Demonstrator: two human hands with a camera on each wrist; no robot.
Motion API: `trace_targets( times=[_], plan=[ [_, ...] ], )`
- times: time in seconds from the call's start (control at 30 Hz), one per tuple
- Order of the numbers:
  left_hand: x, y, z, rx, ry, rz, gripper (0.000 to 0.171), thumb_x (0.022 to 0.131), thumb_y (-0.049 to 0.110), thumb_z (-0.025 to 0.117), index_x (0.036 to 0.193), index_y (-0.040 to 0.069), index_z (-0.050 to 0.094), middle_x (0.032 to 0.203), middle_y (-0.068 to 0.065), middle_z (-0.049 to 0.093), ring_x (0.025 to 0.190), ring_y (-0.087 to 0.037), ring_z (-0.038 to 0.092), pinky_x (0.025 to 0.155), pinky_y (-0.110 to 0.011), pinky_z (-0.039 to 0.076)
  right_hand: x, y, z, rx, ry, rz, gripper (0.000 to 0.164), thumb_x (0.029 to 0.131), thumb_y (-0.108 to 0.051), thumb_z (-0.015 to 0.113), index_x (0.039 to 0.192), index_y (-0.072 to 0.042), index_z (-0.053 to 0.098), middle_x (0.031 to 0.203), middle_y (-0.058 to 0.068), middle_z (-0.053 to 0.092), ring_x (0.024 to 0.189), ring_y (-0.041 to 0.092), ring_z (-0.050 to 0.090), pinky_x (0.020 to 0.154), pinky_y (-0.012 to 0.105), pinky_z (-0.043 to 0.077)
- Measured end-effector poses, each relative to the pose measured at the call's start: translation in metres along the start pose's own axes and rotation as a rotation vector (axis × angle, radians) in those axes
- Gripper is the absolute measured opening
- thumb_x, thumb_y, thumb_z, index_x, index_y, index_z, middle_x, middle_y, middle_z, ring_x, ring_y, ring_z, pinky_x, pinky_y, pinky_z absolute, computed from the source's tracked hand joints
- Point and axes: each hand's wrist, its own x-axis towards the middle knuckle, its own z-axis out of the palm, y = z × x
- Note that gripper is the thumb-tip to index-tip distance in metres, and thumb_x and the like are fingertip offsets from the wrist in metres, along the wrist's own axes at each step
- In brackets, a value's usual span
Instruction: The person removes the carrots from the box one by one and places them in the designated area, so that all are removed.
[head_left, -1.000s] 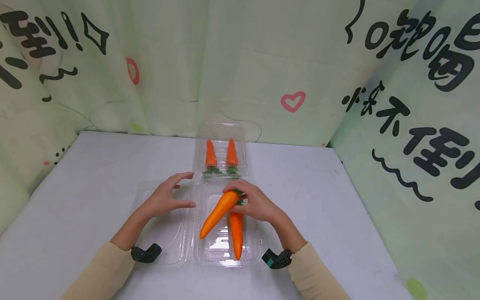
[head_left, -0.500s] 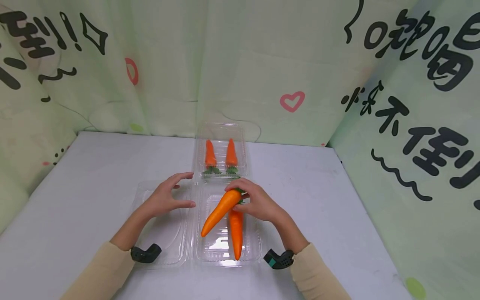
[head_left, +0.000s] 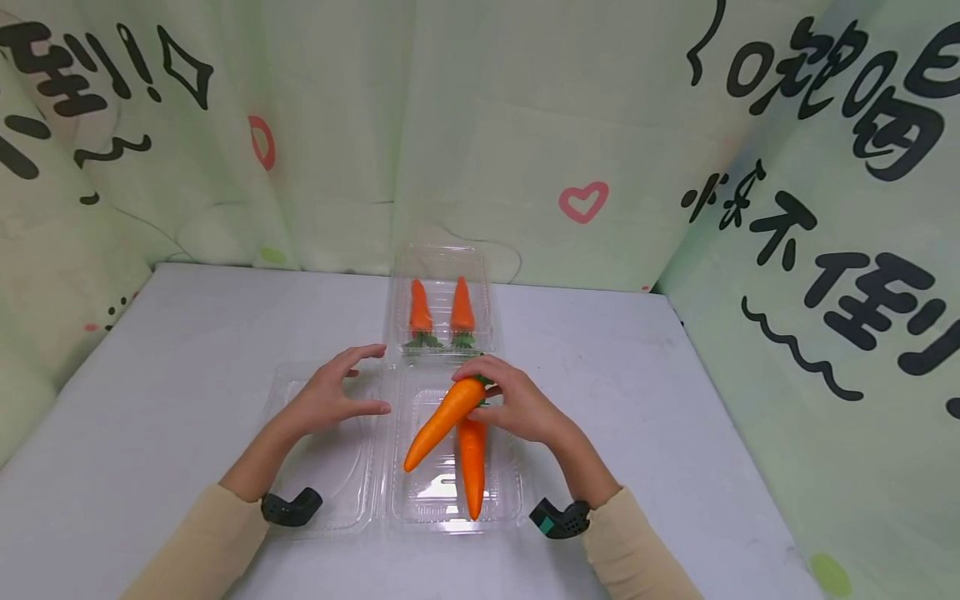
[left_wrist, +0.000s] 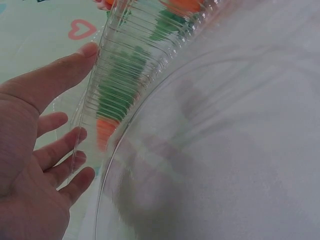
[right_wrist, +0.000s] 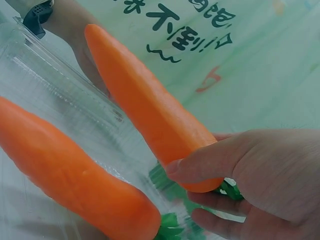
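Observation:
My right hand [head_left: 517, 404] pinches an orange carrot [head_left: 442, 425] near its green top, thumb [right_wrist: 200, 165] on one side. Its tip slants down to the left, above the clear plastic box [head_left: 420, 500]. Inside that box lies a second carrot [head_left: 472, 471], pointing toward me, its leafy end partly hidden under the held one and my fingers. My left hand [head_left: 330, 400] is over the box's open lid [head_left: 322, 492], fingers and thumb spread apart and holding nothing. In the left wrist view, its fingertips [left_wrist: 89, 49] are right at the clear plastic wall.
Behind stands another clear box [head_left: 483, 321] with its lid up, holding two carrots [head_left: 462, 308] with leaves toward me. All of this rests on a white table [head_left: 622, 417]. A pale green curtain [head_left: 480, 125] with black writing hangs around the back and sides.
My right hand and the carrot it pinches have shifted slightly to the right and up. The left hand has stayed in place.

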Motion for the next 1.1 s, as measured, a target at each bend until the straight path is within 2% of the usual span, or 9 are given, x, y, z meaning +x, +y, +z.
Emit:
trace_targets(
  times=[0.5,1.1],
  plan=[
    [-0.0004,0.0010,0.0000,0.001,0.001,-0.007,0.084,0.074,0.034,0.083,0.145,0.019,0.040,0.148,-0.011,0.045,0.132,-0.034,0.044,0.103,-0.055,0.046,-0.0044,-0.0013,-0.0051,-0.007,0.022,0.005,0.042,0.085,-0.008,0.072,0.123,-0.018,0.059,0.122,0.003,0.059,0.107,0.020,0.057,0.094,0.047,0.054],
    [-0.0002,-0.0005,-0.0008,0.000,0.003,0.022,0.084,0.073,0.033,0.084,0.145,0.017,0.042,0.147,-0.011,0.046,0.133,-0.034,0.044,0.104,-0.054,0.045,-0.0089,0.0003,-0.0102,-0.027,0.051,0.019,0.044,0.084,-0.004,0.072,0.123,-0.017,0.059,0.127,0.005,0.057,0.109,0.022,0.057,0.093,0.043,0.055]
  ],
)
